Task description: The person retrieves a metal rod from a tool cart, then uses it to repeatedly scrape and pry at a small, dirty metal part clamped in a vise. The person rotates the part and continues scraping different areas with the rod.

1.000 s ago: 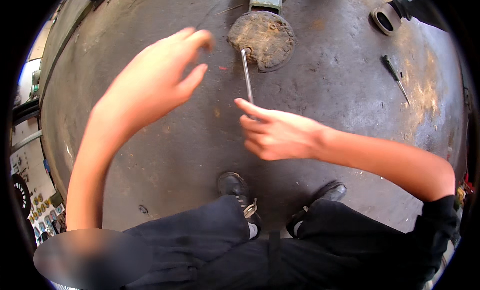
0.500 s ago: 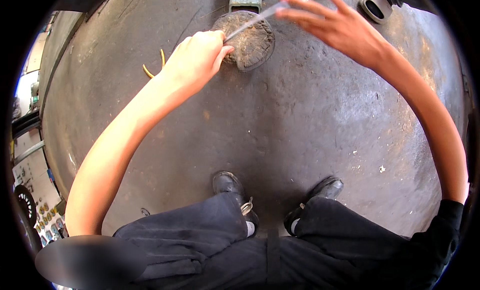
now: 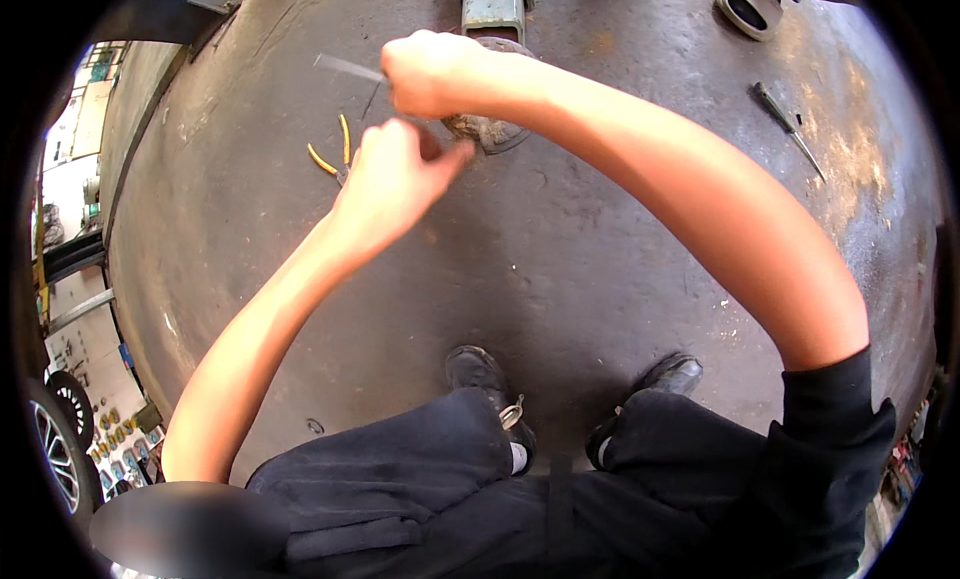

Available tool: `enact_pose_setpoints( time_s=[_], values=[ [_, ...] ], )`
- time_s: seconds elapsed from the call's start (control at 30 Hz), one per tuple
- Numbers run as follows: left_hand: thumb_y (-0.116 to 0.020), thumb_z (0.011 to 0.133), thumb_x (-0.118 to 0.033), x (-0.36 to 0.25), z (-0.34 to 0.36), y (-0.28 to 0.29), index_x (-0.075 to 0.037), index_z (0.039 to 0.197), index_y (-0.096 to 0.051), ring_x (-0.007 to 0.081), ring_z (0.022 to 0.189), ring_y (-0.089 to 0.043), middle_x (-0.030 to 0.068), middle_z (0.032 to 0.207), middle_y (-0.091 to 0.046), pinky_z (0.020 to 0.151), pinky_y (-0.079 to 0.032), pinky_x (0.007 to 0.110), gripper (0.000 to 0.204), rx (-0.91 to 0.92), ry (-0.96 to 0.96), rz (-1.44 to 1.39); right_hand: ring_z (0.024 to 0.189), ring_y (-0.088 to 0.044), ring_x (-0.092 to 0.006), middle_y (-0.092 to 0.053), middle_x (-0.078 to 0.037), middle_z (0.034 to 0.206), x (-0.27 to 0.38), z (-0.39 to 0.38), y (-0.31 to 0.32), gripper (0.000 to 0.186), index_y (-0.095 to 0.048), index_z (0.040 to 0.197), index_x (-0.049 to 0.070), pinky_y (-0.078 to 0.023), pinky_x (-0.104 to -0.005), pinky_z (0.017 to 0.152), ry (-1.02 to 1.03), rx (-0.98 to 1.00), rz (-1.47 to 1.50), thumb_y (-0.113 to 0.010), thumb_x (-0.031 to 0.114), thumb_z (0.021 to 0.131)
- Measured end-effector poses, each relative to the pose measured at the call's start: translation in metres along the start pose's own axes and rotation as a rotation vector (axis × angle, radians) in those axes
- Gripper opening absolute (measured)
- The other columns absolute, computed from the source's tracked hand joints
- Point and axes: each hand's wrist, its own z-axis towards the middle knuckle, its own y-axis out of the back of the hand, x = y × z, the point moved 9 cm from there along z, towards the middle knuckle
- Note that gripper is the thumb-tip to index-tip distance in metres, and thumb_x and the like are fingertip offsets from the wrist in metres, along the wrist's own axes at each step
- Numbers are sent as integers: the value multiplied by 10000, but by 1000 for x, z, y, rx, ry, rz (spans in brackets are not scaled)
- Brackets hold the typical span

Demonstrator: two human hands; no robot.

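The right hand (image 3: 432, 74) is fisted around a thin metal rod (image 3: 347, 68) that pokes out leftward, above the concrete floor (image 3: 560, 269). The left hand (image 3: 395, 179), loosely curled and apparently empty, hovers just below, near yellow-handled pliers (image 3: 335, 154).

Right hand (image 3: 432, 74) grips a metal rod (image 3: 345, 67); left hand (image 3: 392, 179) hovers below.

No packages, labels, signs or screens visible, only bare concrete floor
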Motion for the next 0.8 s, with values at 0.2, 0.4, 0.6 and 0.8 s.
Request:
enact_pose_setpoints(
  time_s=[0.2, 0.4, 0.6, 0.8],
  values=[
    [-654, 923, -371, -29, -74, 46, 6, 673, -666, 108, 481, -595, 72, 556, -630, 449, -470, 262, 452, 753, 165, 305, 964, -639, -178, -696, 10, 751, 73, -67, -42, 60, -708, 683, 190, -433, -319, 894, 711, -13, -676, -671, 188, 730],
    [-629, 898, -123, -34, -1, 82, 19, 1134, -578, 135, 726, -634, 93, 900, -650, 633, -516, 270, 280, -57, -543, 325, 1139, -481, -136, -620, 45, 956, 60, -129, -25, 51, -711, 649, 224, -354, -293, 1005, 883, -58, -924, -689, 234, 693],
    [-638, 863, -45, -26, 25, -6, 26, 1108, -574, 151, 800, -624, 113, 975, -636, 730, -513, 303, 263, -111, -668, 183, 1044, -573, -156, -645, -21, 1042, -17, -118, 2, 93, -714, 849, 113, -424, -318, 952, 520, 81, -943, -666, 147, 778],
    [-646, 905, -96, -14, 39, -1, 47, 990, -595, 119, 638, -621, 98, 757, -637, 605, -506, 278, 174, -117, -563, 51, 1362, -415, -334, -603, -175, 1293, -33, -71, 27, 331, -707, 1008, 46, -366, -476, 1078, 231, 157, -847, -638, 264, 768]
  ],
)
